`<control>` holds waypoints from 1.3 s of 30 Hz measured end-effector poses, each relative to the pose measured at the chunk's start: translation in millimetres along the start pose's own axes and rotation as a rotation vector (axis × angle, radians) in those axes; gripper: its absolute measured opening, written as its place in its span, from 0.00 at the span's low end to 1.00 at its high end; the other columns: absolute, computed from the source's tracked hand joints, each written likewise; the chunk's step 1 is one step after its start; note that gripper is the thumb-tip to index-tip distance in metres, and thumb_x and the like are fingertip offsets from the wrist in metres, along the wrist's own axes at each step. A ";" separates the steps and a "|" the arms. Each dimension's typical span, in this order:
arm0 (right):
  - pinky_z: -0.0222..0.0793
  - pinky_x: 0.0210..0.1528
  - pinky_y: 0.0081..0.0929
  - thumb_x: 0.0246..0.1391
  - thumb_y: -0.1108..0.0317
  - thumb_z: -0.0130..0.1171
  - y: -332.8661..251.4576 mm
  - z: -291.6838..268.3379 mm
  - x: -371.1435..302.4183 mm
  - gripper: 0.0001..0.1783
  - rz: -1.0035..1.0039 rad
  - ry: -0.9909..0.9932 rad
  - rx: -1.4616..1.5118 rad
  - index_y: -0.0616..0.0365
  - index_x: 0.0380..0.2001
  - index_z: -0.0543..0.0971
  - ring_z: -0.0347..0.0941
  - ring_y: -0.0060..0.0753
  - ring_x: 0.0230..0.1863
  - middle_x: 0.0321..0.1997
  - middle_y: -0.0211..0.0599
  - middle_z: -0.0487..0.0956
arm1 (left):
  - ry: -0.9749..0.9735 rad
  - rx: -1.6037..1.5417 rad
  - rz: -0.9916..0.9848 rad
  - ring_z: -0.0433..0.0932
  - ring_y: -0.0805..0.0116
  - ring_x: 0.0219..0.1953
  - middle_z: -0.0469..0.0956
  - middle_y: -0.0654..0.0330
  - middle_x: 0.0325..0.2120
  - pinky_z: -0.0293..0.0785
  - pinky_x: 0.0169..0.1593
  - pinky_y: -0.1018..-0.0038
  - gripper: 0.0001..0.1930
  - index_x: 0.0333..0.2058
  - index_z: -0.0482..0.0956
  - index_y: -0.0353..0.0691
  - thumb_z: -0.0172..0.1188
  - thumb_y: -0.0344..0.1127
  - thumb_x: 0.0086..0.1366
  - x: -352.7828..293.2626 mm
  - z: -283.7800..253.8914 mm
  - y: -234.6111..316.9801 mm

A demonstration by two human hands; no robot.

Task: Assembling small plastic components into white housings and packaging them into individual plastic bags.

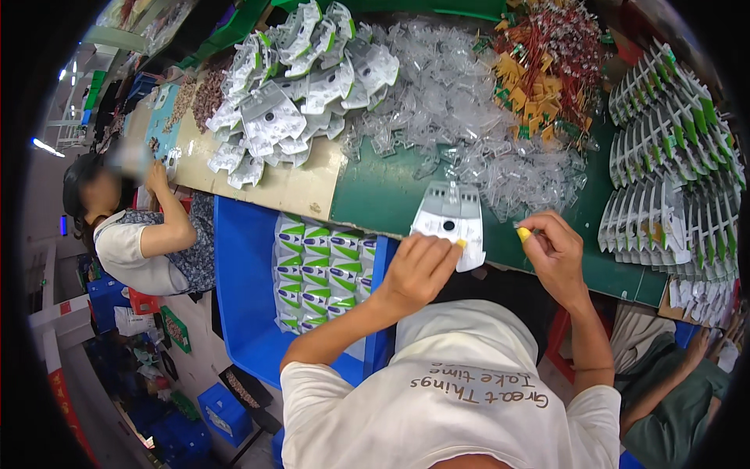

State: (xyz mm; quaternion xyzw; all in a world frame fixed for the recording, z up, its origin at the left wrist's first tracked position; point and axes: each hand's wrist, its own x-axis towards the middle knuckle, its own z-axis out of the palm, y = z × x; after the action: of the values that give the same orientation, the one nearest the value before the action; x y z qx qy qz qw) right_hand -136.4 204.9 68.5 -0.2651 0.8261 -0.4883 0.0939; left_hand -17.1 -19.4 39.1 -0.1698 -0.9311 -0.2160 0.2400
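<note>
My left hand (422, 270) grips the lower edge of a white and grey plastic housing (448, 209) with a round dark hole in its middle. The housing lies at the front edge of the green tabletop. To its right, my right hand (556, 254) is closed in a pinch, a little above the table and apart from the housing. What sits in that pinch is too small to name; a tiny clear bit shows at the fingertips. Yellow covers show on a finger of the left hand and the thumb of the right. Just beyond lies a heap of small clear plastic parts (469, 117).
Stacked housings (281, 109) stand at far left, more in rows (664, 172) on the right. Behind the clear parts lie red wires with yellow tabs (539, 86). A blue bin (246, 297) holds green-and-white packed units. One co-worker sits left, another at lower right.
</note>
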 end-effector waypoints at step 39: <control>0.74 0.31 0.39 0.46 0.80 0.57 -7.8 59.8 21.7 0.11 -0.388 -0.331 -0.464 0.63 0.36 0.75 0.78 0.41 0.33 0.35 0.40 0.73 | 0.039 -0.152 -0.474 0.76 0.51 0.33 0.76 0.49 0.35 0.72 0.41 0.63 0.09 0.42 0.76 0.35 0.51 0.19 0.65 -3.3 -0.3 -89.3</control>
State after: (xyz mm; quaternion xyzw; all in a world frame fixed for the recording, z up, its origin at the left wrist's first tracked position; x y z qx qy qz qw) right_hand -127.2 145.1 47.2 -0.5072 0.8229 -0.2464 0.0692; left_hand -51.7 -96.1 9.0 0.0400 -0.9212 -0.3390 0.1870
